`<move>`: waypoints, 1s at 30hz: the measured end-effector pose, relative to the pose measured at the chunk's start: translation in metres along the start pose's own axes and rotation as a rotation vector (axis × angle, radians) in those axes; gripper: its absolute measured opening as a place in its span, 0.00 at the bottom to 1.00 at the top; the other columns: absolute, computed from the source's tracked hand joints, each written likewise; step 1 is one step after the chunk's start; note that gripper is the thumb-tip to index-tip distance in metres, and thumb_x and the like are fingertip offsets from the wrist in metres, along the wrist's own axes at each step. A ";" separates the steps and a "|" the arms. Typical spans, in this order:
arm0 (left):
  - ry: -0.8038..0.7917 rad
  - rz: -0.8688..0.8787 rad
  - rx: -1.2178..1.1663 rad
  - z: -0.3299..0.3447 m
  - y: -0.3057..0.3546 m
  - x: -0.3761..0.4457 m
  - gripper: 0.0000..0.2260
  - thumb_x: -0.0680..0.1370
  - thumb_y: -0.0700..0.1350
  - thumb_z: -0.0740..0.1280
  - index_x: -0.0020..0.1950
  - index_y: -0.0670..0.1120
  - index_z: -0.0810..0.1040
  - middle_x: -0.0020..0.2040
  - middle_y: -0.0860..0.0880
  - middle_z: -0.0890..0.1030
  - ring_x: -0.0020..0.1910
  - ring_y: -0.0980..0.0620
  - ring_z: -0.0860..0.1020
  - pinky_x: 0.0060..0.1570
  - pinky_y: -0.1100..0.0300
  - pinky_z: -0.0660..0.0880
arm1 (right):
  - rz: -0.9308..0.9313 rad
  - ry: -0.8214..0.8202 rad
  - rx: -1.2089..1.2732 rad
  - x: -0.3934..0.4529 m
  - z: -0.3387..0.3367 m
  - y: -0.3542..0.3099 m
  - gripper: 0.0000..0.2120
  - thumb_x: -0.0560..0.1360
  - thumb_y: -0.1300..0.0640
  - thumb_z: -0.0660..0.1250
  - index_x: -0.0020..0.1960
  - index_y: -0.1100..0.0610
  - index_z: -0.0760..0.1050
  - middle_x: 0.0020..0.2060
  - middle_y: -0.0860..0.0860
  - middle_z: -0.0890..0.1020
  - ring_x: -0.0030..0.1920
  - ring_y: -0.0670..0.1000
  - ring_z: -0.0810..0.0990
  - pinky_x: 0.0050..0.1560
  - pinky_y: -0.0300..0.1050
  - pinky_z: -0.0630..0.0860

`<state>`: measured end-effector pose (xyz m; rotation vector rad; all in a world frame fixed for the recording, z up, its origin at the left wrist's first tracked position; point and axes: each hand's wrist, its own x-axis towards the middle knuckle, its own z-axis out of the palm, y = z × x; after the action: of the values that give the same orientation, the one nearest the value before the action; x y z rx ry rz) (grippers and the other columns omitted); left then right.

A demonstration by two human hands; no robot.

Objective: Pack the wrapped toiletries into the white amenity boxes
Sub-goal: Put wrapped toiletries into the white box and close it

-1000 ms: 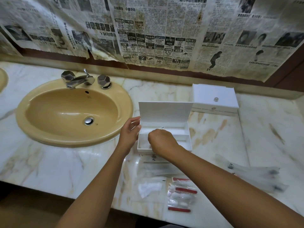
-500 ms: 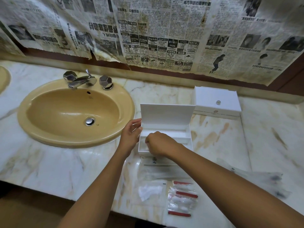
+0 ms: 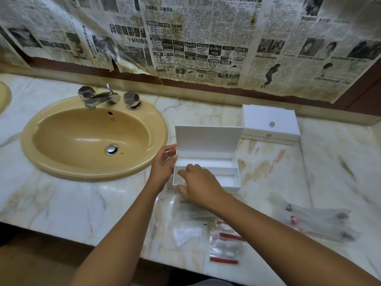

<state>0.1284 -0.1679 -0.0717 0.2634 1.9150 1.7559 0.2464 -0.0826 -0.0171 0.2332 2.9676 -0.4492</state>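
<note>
At frame centre, the left hand (image 3: 164, 165) lies relaxed against the open white cardboard box (image 3: 207, 159); the right hand (image 3: 201, 185), fingers loosely spread, reaches inside it.

Dim warm light, glare on sink (image 3: 61, 129), blurred right edge, wide-angle bowing

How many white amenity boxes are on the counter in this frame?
2. An open white cardboard amenity box sits at centre between the hands; a closed white amenity box stands behind it to the right, near the wall. None appears hidden.
</note>
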 end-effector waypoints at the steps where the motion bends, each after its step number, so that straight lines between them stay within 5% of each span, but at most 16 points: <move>1: 0.002 -0.003 -0.001 0.000 0.000 0.000 0.11 0.80 0.40 0.65 0.57 0.56 0.77 0.56 0.56 0.79 0.54 0.65 0.76 0.45 0.56 0.74 | -0.026 0.038 0.014 -0.009 0.001 -0.002 0.18 0.78 0.48 0.60 0.62 0.57 0.74 0.53 0.55 0.77 0.55 0.56 0.74 0.52 0.51 0.73; 8: 0.006 -0.014 -0.007 0.001 -0.002 0.000 0.11 0.80 0.40 0.65 0.57 0.55 0.77 0.57 0.54 0.79 0.46 0.67 0.77 0.44 0.56 0.74 | -0.107 -0.182 0.017 -0.065 0.037 -0.015 0.25 0.74 0.39 0.63 0.64 0.56 0.72 0.56 0.55 0.75 0.55 0.57 0.73 0.53 0.51 0.71; 12: 0.014 -0.021 -0.011 0.002 0.000 -0.001 0.11 0.80 0.40 0.64 0.58 0.54 0.76 0.54 0.56 0.79 0.47 0.64 0.77 0.43 0.58 0.73 | -0.135 -0.287 -0.084 -0.076 0.057 -0.018 0.27 0.71 0.46 0.70 0.64 0.58 0.69 0.60 0.58 0.72 0.59 0.59 0.70 0.53 0.53 0.69; 16: 0.016 -0.017 -0.010 0.003 0.000 -0.002 0.11 0.80 0.40 0.64 0.59 0.53 0.76 0.54 0.57 0.78 0.49 0.62 0.77 0.45 0.56 0.74 | -0.144 -0.212 -0.103 -0.078 0.062 -0.021 0.16 0.72 0.57 0.67 0.58 0.62 0.74 0.53 0.61 0.75 0.52 0.61 0.74 0.46 0.52 0.71; 21: 0.009 -0.027 -0.013 0.002 0.001 -0.002 0.11 0.80 0.40 0.64 0.58 0.54 0.76 0.55 0.57 0.78 0.51 0.61 0.77 0.47 0.55 0.75 | -0.198 -0.156 -0.071 -0.077 0.050 -0.024 0.09 0.68 0.52 0.69 0.37 0.58 0.77 0.32 0.54 0.78 0.31 0.56 0.77 0.30 0.43 0.63; 25: 0.005 -0.026 -0.017 0.001 0.001 -0.001 0.11 0.80 0.40 0.65 0.58 0.54 0.76 0.54 0.56 0.78 0.47 0.63 0.76 0.46 0.55 0.73 | -0.134 -0.007 0.073 -0.064 0.021 -0.024 0.10 0.75 0.53 0.60 0.43 0.59 0.74 0.39 0.56 0.79 0.38 0.59 0.77 0.33 0.46 0.64; 30: -0.014 -0.003 -0.048 -0.001 0.000 -0.002 0.12 0.79 0.37 0.65 0.57 0.53 0.77 0.54 0.52 0.80 0.49 0.54 0.79 0.45 0.54 0.74 | -0.081 0.231 0.085 -0.034 -0.020 -0.009 0.08 0.74 0.56 0.62 0.45 0.58 0.78 0.41 0.54 0.78 0.43 0.56 0.75 0.38 0.48 0.70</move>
<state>0.1290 -0.1697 -0.0711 0.2546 1.8597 1.7909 0.2765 -0.0898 0.0100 0.1856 3.1965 -0.5980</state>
